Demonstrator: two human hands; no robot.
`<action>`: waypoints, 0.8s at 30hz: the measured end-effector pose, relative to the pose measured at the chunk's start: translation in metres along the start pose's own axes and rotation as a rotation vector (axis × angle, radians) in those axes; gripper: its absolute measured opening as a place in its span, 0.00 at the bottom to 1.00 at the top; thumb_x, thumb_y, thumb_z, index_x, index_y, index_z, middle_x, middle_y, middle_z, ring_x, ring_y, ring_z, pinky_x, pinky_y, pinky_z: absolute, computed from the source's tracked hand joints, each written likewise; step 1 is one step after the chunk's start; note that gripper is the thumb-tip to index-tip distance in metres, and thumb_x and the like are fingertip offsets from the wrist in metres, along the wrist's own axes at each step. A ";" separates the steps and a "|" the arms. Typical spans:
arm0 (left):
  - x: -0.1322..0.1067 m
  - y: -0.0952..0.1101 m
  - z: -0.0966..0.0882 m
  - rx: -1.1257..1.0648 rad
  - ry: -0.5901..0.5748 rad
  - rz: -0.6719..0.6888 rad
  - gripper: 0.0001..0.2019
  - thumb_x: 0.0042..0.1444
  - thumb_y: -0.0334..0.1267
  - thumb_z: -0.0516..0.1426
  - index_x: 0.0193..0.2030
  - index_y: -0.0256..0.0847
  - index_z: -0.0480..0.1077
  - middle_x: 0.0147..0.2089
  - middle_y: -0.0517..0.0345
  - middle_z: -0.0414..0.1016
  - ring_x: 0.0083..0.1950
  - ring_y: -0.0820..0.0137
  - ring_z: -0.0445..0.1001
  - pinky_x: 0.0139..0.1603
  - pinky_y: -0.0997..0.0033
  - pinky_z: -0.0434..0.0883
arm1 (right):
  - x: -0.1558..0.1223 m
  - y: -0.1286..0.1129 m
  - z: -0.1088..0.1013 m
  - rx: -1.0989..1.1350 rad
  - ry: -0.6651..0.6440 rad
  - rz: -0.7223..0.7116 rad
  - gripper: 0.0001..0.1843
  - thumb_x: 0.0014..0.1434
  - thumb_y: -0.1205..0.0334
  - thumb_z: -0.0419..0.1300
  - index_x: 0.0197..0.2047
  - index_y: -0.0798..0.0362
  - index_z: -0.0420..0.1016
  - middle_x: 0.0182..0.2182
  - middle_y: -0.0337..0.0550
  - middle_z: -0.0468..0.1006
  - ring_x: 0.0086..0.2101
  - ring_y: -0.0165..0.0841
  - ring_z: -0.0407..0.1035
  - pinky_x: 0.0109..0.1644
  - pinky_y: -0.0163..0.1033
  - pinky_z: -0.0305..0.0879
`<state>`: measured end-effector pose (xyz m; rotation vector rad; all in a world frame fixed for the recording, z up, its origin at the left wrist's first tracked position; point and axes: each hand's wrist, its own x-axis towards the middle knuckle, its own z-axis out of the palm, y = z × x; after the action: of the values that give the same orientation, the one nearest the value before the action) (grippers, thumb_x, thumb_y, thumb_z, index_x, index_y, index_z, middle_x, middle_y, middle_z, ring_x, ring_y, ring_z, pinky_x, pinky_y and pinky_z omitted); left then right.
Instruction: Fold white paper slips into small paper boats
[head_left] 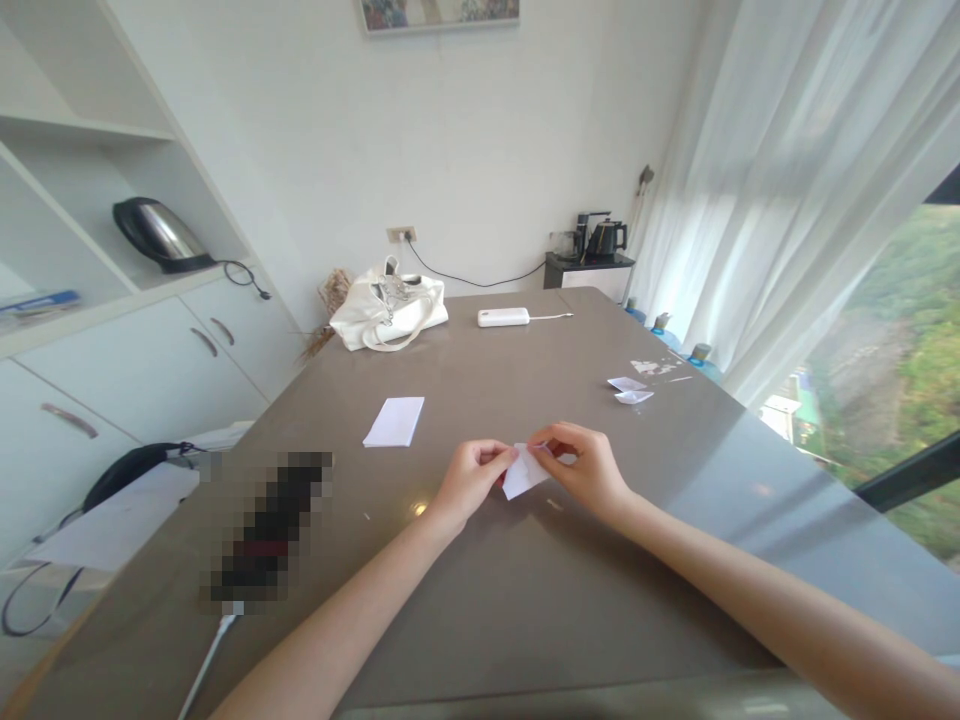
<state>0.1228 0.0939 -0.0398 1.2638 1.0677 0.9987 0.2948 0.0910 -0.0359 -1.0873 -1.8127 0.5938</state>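
Both of my hands meet over the middle of the grey table point(480, 600) and hold one small white folded piece of paper point(523, 474). My left hand point(474, 477) pinches its left edge with closed fingers. My right hand point(585, 465) pinches its upper right part, fingers curled over it. The paper is just above the tabletop.
A white paper stack point(395, 421) lies left of my hands. Small folded paper pieces point(631, 390) and scraps lie at the right. A white handbag point(388, 313) and a white power bank point(503, 317) sit at the far edge. A blurred-out dark object point(266, 530) stands near left.
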 end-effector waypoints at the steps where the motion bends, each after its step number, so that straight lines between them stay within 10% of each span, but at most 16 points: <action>1: 0.000 0.000 0.000 -0.007 0.012 0.006 0.13 0.48 0.45 0.61 0.28 0.34 0.75 0.23 0.58 0.73 0.24 0.74 0.67 0.26 0.76 0.61 | -0.001 -0.001 -0.001 -0.047 -0.010 -0.063 0.06 0.56 0.65 0.57 0.32 0.53 0.76 0.27 0.42 0.75 0.27 0.31 0.69 0.32 0.34 0.64; 7: 0.000 -0.001 -0.001 -0.022 0.031 0.070 0.14 0.49 0.46 0.60 0.29 0.34 0.75 0.25 0.56 0.75 0.27 0.73 0.68 0.29 0.75 0.61 | -0.003 -0.008 -0.005 -0.067 -0.084 -0.185 0.07 0.57 0.62 0.58 0.37 0.53 0.76 0.33 0.45 0.76 0.34 0.33 0.70 0.39 0.36 0.65; 19: 0.000 -0.002 -0.003 0.157 0.028 0.207 0.14 0.52 0.45 0.58 0.31 0.33 0.75 0.30 0.52 0.78 0.31 0.68 0.74 0.33 0.73 0.67 | 0.006 0.005 0.004 0.670 -0.211 0.468 0.16 0.45 0.51 0.67 0.30 0.55 0.72 0.26 0.39 0.75 0.28 0.30 0.70 0.35 0.36 0.66; 24: -0.001 -0.001 -0.002 0.189 0.010 0.208 0.14 0.54 0.45 0.57 0.32 0.34 0.75 0.31 0.51 0.78 0.32 0.68 0.74 0.33 0.73 0.68 | 0.005 0.003 0.005 0.645 -0.193 0.504 0.18 0.42 0.50 0.69 0.27 0.56 0.71 0.23 0.39 0.75 0.26 0.29 0.69 0.32 0.35 0.65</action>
<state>0.1208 0.0928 -0.0405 1.5499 1.0729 1.0799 0.2911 0.0971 -0.0381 -1.0426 -1.3259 1.5058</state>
